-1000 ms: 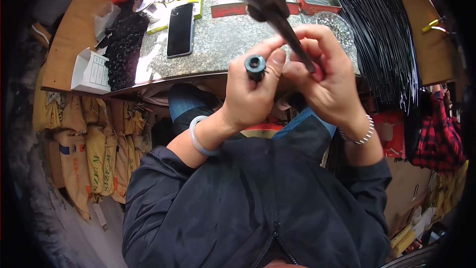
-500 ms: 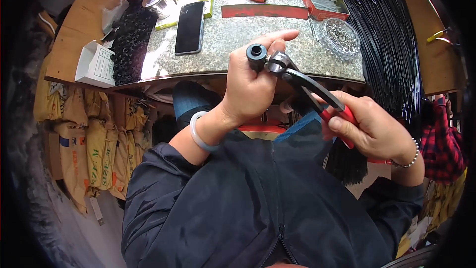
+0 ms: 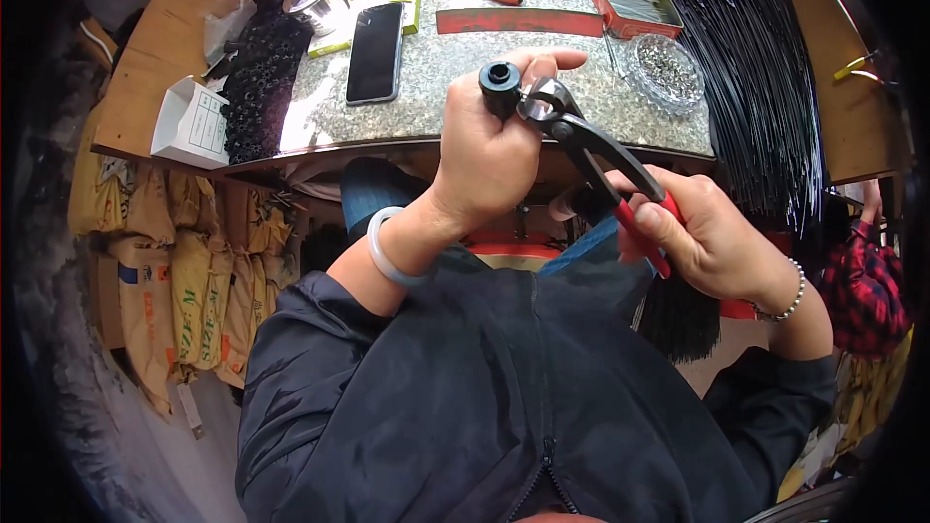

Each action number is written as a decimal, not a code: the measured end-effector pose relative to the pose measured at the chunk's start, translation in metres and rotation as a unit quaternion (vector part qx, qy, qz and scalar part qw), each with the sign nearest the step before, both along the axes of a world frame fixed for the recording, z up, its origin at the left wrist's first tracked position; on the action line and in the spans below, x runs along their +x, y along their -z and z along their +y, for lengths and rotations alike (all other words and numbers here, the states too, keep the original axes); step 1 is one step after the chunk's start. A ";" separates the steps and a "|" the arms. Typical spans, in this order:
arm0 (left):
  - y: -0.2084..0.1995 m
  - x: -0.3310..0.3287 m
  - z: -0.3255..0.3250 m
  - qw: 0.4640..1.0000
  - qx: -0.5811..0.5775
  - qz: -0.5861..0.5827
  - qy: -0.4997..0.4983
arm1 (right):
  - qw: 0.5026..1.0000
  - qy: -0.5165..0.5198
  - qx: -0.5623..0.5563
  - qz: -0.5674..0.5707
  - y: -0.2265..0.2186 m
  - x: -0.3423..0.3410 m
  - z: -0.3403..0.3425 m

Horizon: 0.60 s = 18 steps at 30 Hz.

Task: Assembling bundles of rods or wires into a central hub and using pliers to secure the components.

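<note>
A person's left hand [image 3: 489, 155] has its fingers wrapped around a black tube [image 3: 500, 78], held at the front edge of a worktop [image 3: 145, 82]. The tube's round, open end faces up toward the viewer, its long axis roughly upright. The right hand [image 3: 725, 240] grips the red handles of metal pincers [image 3: 564, 130], slanting from lower right to upper left, head just beside the tube; whether they bite anything is unclear. The tube looks light, stiff and smooth, best held around its barrel; the pincers look heavier.
</note>
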<state>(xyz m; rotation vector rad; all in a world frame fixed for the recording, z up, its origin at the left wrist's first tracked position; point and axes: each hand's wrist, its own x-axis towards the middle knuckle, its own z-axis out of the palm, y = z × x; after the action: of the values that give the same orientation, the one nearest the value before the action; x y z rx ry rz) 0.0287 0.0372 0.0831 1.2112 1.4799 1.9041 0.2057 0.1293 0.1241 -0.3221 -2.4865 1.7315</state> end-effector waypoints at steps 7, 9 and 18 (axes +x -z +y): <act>-0.003 -0.006 -0.003 0.997 -0.030 0.069 -0.009 | 0.985 0.010 0.058 -0.159 -0.041 -0.002 0.006; -0.009 -0.008 -0.003 0.996 -0.038 0.076 -0.014 | 0.977 -0.006 0.100 -0.191 -0.049 -0.006 0.006; -0.035 -0.031 -0.005 0.999 -0.013 -0.039 0.009 | 0.979 0.073 0.174 -0.074 0.024 -0.011 0.032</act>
<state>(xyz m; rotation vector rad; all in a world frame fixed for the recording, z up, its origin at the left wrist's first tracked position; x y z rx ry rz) -0.0027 0.0324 0.1182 1.1211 1.4435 1.8942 0.1947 0.1612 0.1000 -0.6014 -2.7248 1.2299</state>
